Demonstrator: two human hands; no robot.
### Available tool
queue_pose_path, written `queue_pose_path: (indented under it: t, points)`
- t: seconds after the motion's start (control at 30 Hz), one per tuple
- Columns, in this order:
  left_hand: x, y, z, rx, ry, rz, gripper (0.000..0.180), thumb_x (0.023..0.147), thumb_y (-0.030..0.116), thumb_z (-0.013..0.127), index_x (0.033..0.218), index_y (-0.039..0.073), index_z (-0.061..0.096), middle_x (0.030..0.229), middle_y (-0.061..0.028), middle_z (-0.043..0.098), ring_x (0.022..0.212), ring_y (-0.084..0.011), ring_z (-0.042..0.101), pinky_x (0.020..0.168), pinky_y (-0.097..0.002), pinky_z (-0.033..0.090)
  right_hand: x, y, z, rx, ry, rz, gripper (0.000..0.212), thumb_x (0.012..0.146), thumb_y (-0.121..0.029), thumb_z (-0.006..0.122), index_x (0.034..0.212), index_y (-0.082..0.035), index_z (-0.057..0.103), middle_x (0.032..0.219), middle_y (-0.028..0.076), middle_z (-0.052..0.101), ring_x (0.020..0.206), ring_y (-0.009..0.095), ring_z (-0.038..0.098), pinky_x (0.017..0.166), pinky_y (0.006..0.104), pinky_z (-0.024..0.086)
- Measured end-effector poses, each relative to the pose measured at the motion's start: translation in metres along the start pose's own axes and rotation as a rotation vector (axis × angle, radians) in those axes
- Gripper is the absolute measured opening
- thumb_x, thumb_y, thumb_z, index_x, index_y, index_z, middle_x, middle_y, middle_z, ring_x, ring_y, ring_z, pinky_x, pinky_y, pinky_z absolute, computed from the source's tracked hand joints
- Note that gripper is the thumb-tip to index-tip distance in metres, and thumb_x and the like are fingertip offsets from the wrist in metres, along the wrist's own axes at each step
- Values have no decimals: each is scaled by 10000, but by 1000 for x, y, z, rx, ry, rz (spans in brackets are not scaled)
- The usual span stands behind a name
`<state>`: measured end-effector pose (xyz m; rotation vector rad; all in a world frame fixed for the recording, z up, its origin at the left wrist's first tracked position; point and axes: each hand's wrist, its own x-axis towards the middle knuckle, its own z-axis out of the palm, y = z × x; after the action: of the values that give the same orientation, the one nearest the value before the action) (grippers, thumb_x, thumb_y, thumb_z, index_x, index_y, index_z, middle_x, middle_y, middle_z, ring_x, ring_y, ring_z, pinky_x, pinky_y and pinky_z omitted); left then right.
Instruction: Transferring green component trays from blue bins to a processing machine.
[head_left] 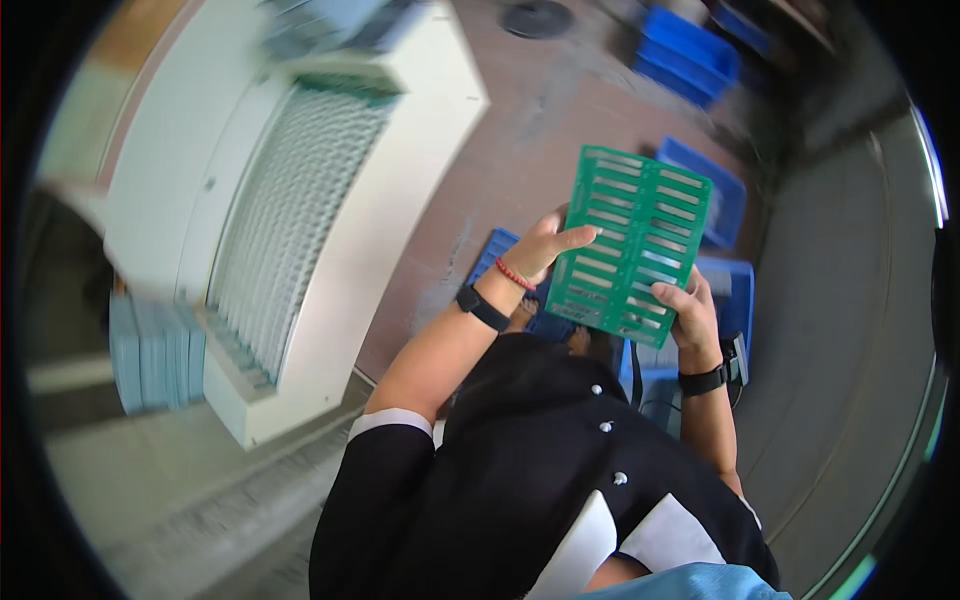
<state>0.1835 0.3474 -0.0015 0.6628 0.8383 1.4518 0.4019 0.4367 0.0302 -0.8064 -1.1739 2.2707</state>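
Note:
A flat green slotted panel (632, 240) is held up in front of me, tilted, with two columns of pale bar-shaped openings or strips. My left hand (545, 248) grips its left edge, thumb lying on the face and fingers out of sight behind. At the lower right edge, my right hand (692, 310) pinches the panel the same way, its thumb on the front. A red beaded bracelet and a black band circle my left wrist; another black band is on the right one.
On the left stands a white cabinet (405, 200) with a rack of tightly spaced pale rows (300, 210). Light blue stacked pieces (155, 350) sit beside it. Blue bins (685, 55) stand on the floor at the far right, with another bin (740, 300) behind my right hand. A grey wall (850, 300) bounds the right.

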Motion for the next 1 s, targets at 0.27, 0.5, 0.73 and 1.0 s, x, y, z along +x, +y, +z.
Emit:
queue_pose_path:
  t: [0.27,0.5,0.73,1.0]
  points:
    - [-230,59,-42,-196,666,668,430,824,226,619,1170,-5,508,1055,-86,595,915,-178,587,792,-306,485,54,8,208,-363,-843,219,798,681,-401,758,1189,113,422,1102,187,569,988,241,570,849,330,457]
    - [-403,88,45,-214,1615,1186,387,846,239,593,1154,21,505,1044,-122,597,885,-233,611,783,-374,510,137,30,205,-451,-845,307,430,837,-276,627,1105,38,504,1052,182,582,940,277,604,719,350,532]
    - [-532,112,-28,-304,1892,1497,285,859,197,562,1096,43,526,1065,-118,597,936,-281,593,836,-432,478,194,49,124,-466,-572,402,269,872,-239,569,1006,-7,544,944,118,601,832,241,624,670,344,537]
    - [-573,122,-129,-543,2140,1296,293,859,226,551,1115,84,540,1094,-88,585,947,-266,579,869,-425,428,199,9,-33,-494,-140,361,198,863,-242,580,904,-48,569,805,55,583,715,180,599,575,308,513]
